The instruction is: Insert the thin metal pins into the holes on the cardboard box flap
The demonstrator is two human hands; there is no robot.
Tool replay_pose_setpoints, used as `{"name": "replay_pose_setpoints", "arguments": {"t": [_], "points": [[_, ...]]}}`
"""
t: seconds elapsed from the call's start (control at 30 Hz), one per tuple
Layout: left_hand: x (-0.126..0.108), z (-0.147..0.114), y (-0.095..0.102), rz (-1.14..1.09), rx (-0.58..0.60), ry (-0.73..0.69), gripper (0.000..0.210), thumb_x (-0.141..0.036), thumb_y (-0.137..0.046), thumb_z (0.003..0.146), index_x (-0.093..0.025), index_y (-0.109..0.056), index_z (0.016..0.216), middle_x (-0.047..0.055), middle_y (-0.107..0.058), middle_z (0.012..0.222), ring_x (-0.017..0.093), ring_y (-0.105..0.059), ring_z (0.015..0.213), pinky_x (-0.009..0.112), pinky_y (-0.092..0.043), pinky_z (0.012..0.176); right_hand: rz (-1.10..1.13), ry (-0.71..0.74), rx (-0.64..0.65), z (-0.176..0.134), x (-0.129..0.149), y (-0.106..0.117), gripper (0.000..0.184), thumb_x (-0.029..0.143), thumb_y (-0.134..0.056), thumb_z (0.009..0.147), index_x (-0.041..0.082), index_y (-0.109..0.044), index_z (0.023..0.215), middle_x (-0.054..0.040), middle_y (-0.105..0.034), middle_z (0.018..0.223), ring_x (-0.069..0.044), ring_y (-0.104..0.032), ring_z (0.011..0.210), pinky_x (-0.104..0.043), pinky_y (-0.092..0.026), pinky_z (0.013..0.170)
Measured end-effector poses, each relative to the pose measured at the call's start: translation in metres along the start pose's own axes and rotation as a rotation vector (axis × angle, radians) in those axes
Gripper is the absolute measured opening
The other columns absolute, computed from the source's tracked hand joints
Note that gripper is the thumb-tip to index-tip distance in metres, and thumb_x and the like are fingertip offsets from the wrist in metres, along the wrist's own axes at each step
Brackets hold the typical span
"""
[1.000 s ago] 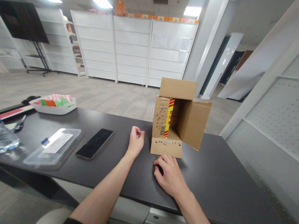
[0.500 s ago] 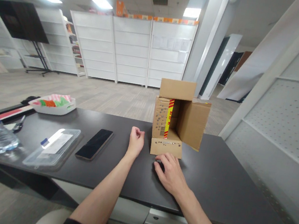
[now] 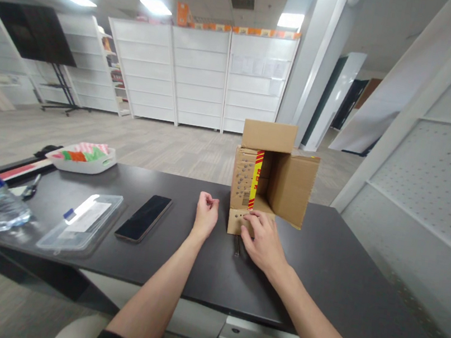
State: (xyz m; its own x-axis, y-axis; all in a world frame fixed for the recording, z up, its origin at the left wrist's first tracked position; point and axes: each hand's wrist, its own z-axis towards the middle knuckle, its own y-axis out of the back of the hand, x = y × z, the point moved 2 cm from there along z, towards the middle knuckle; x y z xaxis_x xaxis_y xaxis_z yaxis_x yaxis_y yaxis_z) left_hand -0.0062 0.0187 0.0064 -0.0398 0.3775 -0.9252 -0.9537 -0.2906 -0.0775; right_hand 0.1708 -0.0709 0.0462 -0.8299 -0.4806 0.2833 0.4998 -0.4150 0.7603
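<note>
- The cardboard box stands on the desk with its mouth towards the person, upper, right and lower flaps folded out.
- Small dark spots dot the left panel, and a few show on the lower flap; the work seems underway, but how much remains is hard to judge, as fingers cover part of that flap.
- The right hand is half open over the lower flap; whether its fingertips pinch anything cannot be told.
- The left hand is loosely curled beside the box, its contents hidden.
- Half a second earlier, the right hand covered the thin dark tool; now that lies uncovered on the desk.
</note>
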Motion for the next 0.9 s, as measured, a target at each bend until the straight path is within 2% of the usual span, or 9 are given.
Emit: {"name": "replay_pose_setpoints", "arguments": {"t": [0.2,0.47,0.7,0.9], "points": [[-0.001,-0.001,0.0,0.002,0.006,0.01,0.022,-0.02,-0.055,0.081,-0.021,-0.033,0.077,-0.006,-0.037,0.068,0.008,-0.035,0.059,0.021,-0.03,0.058,-0.05,-0.043,-0.091,0.01,-0.004,-0.008,0.027,0.02,-0.05,0.086,0.019,-0.061,0.112,-0.0137,-0.055,0.119,-0.028,-0.049,0.113,-0.045,-0.039,0.095],[0.002,0.001,0.0,0.004,0.007,0.012,0.021,-0.019,-0.055,0.081,-0.021,-0.034,0.078,-0.006,-0.037,0.068,0.008,-0.036,0.059,0.021,-0.03,0.06,-0.129,-0.106,-0.159,0.002,-0.008,-0.021,0.042,0.024,-0.048,0.089,0.019,-0.053,0.13,-0.015,-0.049,0.134,-0.03,-0.043,0.122,-0.049,-0.036,0.099],[0.009,0.003,0.0,-0.006,0.012,-0.004,0.02,-0.017,-0.054,0.08,-0.021,-0.034,0.079,-0.006,-0.042,0.068,0.008,-0.043,0.063,0.021,-0.034,0.066,-0.222,-0.124,-0.16,0.001,-0.009,-0.027,0.043,0.028,-0.047,0.091,0.017,-0.054,0.132,-0.0153,-0.049,0.136,-0.029,-0.043,0.123,-0.047,-0.034,0.102],[0.006,0.002,0.001,0.002,0.002,-0.001,0.021,-0.019,-0.055,0.079,-0.021,-0.035,0.078,-0.006,-0.041,0.068,0.008,-0.04,0.061,0.021,-0.033,0.063,-0.25,-0.088,-0.143,0.002,-0.008,-0.029,0.042,0.03,-0.045,0.092,0.017,-0.054,0.131,-0.0149,-0.051,0.134,-0.029,-0.045,0.12,-0.045,-0.036,0.1]]}}
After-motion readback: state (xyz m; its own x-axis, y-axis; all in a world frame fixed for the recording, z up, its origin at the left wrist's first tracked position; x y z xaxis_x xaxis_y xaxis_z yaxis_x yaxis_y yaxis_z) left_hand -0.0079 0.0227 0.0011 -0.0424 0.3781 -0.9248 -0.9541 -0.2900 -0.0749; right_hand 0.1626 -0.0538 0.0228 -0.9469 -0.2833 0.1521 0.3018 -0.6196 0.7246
